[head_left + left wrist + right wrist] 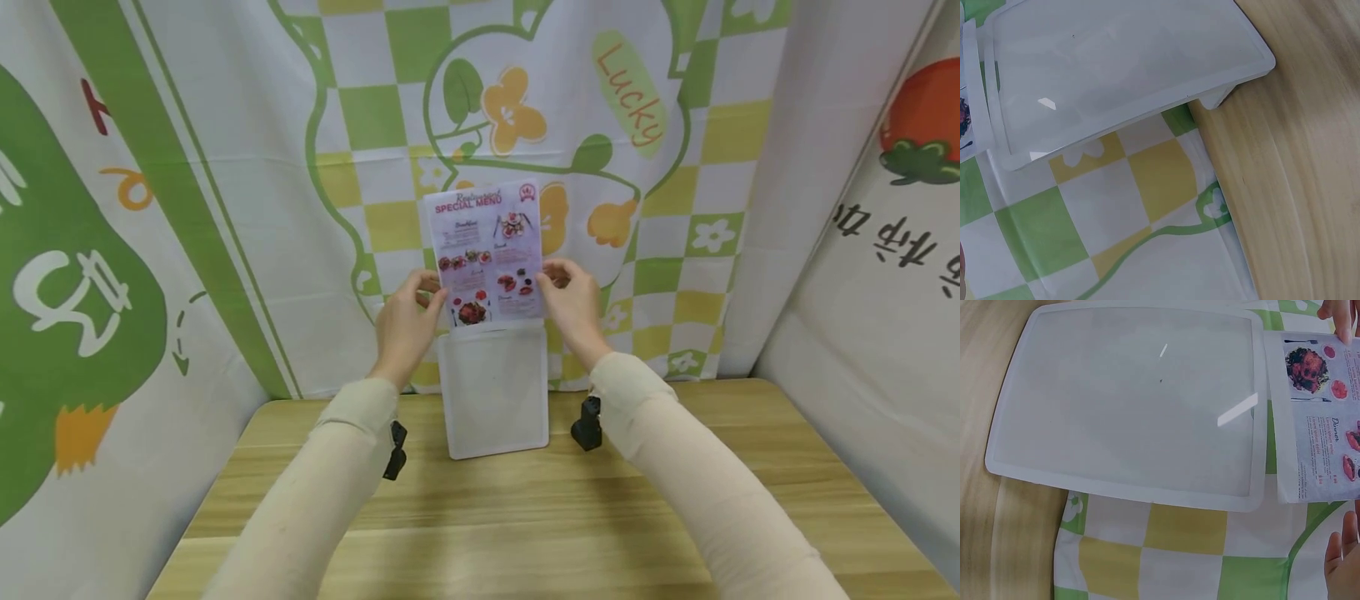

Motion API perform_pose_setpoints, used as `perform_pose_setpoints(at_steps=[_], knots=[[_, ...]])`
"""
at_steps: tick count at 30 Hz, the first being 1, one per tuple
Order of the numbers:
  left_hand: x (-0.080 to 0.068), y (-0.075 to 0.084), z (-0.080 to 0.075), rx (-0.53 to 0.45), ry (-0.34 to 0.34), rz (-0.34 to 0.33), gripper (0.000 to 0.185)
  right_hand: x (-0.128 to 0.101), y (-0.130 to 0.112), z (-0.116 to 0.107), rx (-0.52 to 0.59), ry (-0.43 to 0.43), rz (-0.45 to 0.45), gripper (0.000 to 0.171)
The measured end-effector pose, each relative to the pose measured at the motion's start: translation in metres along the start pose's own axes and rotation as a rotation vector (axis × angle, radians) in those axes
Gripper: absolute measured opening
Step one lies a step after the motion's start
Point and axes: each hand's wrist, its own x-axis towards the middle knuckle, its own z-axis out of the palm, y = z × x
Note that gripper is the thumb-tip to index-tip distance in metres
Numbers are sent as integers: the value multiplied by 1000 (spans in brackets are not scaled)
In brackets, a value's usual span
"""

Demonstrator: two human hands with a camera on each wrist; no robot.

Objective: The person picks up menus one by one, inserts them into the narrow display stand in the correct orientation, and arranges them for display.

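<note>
Surface: light wooden table, boxed in on three sides by printed cloth backdrop – green/yellow checks, flowers, "Lucky" text straight ahead; white cloth with green shapes to the left, a red fruit print to the right

Left hand: fingers curled round the left edge of the menu card, thumb on its front. Right hand: same on the right edge, pinching it between thumb and fingers. Both hands clamped on the card, held upright and raised off the table, print ("SPECIAL MENU", food photos) facing the person

Directly below the grip: clear acrylic sign holder standing upright on the table near the back edge, against the backdrop. Card's bottom edge sits right at the holder's top edge; can't tell whether it's already in the slot

Right wrist view: holder panel beside the card's lower end, fingertips on the card edge. Left wrist view: holder's foot on the wood, only a sliver of the card at frame edge

Cream sleeves on both arms, a black wrist camera mount under each
</note>
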Motion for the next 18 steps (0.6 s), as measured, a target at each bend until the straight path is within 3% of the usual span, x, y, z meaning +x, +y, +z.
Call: perform_pose_setpoints(at_steps=[18], knots=[[4,-8,-1,18,26,-15,26,6,-2,7,-27,-28,-17,21]])
